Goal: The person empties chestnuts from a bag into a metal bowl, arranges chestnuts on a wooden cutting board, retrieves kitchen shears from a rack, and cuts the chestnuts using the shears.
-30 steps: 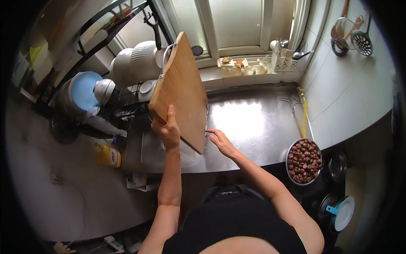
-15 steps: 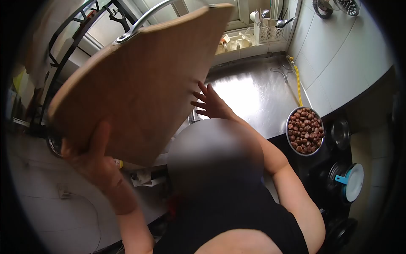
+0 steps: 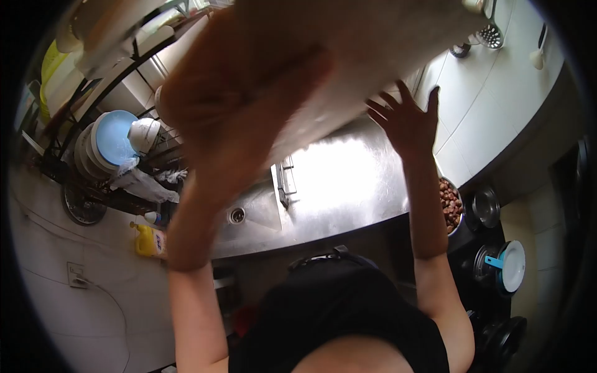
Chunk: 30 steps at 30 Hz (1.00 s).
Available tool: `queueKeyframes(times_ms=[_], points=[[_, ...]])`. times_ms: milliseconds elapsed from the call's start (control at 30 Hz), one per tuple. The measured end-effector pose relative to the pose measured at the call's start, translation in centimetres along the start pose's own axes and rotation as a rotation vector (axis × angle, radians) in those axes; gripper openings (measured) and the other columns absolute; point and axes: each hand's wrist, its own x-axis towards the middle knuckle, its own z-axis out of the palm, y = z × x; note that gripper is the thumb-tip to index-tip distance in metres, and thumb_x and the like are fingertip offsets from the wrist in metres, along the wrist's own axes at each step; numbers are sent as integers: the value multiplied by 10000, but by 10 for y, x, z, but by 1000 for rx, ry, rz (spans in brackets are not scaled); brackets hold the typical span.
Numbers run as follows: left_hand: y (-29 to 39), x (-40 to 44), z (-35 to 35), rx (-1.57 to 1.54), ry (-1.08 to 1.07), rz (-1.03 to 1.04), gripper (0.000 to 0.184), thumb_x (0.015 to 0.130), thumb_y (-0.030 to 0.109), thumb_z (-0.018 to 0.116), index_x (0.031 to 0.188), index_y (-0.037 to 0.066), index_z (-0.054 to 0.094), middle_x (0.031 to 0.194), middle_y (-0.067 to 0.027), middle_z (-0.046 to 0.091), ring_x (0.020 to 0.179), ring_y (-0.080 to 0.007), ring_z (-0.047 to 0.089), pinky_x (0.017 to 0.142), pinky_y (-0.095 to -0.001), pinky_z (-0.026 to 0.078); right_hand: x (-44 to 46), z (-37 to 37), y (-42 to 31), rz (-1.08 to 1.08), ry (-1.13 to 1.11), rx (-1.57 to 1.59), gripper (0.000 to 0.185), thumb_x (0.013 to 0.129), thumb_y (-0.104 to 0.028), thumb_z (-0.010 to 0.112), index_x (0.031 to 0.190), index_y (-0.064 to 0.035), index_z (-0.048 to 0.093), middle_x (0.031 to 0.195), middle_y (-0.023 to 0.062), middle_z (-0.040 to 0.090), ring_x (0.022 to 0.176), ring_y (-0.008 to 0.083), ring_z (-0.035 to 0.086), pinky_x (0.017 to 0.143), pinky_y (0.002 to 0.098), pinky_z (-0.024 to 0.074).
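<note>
Over a metal bench [image 3: 379, 202], the cutting board [image 3: 385, 43] has swung up and rightward, baring the sink [image 3: 261, 208], as the blurred left hand [image 3: 233, 137] clutches it and the right hand [image 3: 410, 127] spreads near its edge, contact unclear.

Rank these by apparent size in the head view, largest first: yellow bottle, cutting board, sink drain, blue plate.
1. Cutting board, partly because it's near the camera
2. Blue plate
3. Yellow bottle
4. Sink drain

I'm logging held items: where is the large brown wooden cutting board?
The board fills the head view's top centre, held up in the left hand, with the right hand near its lower edge.
</note>
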Motion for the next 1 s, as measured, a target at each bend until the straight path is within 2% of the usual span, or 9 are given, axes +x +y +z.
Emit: queueKeyframes(times_ms=[100,200,233,267,333,400,433,667,1000], points=[[-34,-17,57,-525,77,-254,125,683,46,648,770,41,558,561,14,506,490,-12,462,418,-158,356,-5,-45,-10,-75,201,-101,940,657,-721,423,1334,-123,161,1269,202,252,1114,416,321,952,492,254],[-64,-56,105,-444,-97,-148,302,668,55,656,958,44,573,578,-5,485,522,-88,457,479,-226,393,-1,-116,-7,-65,319,-97,926,638,-764,379,1338,-200,159,1330,166,191,1121,379,316,946,469,262],[-56,-63,114,-424,-114,-106,153,672,27,654,678,41,501,570,-14,479,529,-69,474,452,-231,395,-2,-139,-1,-80,358,-76,947,626,-770,385,1339,-190,156,1332,165,192,1135,371,308,953,469,253],[-59,-81,122,-407,-244,-197,359,691,28,622,1041,50,547,594,-66,455,526,-80,440,490,-234,398,-4,-160,6,-91,402,-51,968,614,-776,392,1340,-181,154,1333,163,193,1149,362,300,961,470,244],[-66,-113,142,-505,-293,-111,421,690,-29,572,1089,93,525,668,-120,542,513,-155,498,507,-263,426,-15,-187,22,-145,378,-26,1016,590,-790,396,1343,-158,138,1341,141,188,1169,355,282,975,477,222],[-73,-162,142,-433,-478,-191,428,701,-34,494,1109,93,516,866,-158,590,720,-297,581,626,-342,477,-17,-237,42,-142,460,225,868,692,-704,381,1315,-125,208,1310,116,272,1178,313,293,982,474,216],[-77,-178,143,-397,-425,-52,412,704,-44,467,1096,70,521,918,-167,588,827,-326,574,690,-374,476,-22,-250,53,-127,479,264,842,704,-689,374,1307,-120,222,1301,115,287,1171,311,304,977,471,228],[-69,-277,125,-316,-523,-83,196,695,6,570,886,27,532,1001,-119,591,929,-254,577,788,-351,474,-90,-229,58,5,478,155,678,787,-585,324,1250,-89,327,1241,104,393,1125,293,382,940,447,307],[-69,-376,104,-45,-798,-194,292,756,126,501,1043,110,546,1106,-36,543,1015,-171,517,869,-331,400,-142,-247,128,-52,862,234,639,797,-571,296,1184,-79,426,1181,102,471,1052,302,460,866,439,394]])
